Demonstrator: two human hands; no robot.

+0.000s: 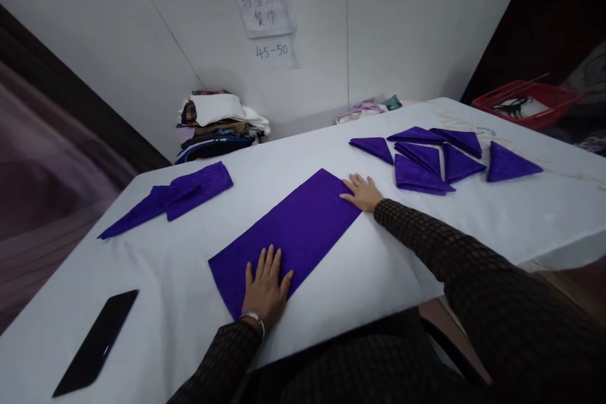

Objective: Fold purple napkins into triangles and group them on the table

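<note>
A purple cloth napkin, folded into a long rectangle, lies flat on the white table in front of me. My left hand rests flat on its near end, fingers stretched out. My right hand lies flat on its far right corner, fingers spread. Neither hand grips anything.
Several purple napkins folded into triangles lie at the right. Unfolded purple napkins lie at the left. A black phone sits near the front left edge. Stacked clothes stand by the wall; a red basket is far right.
</note>
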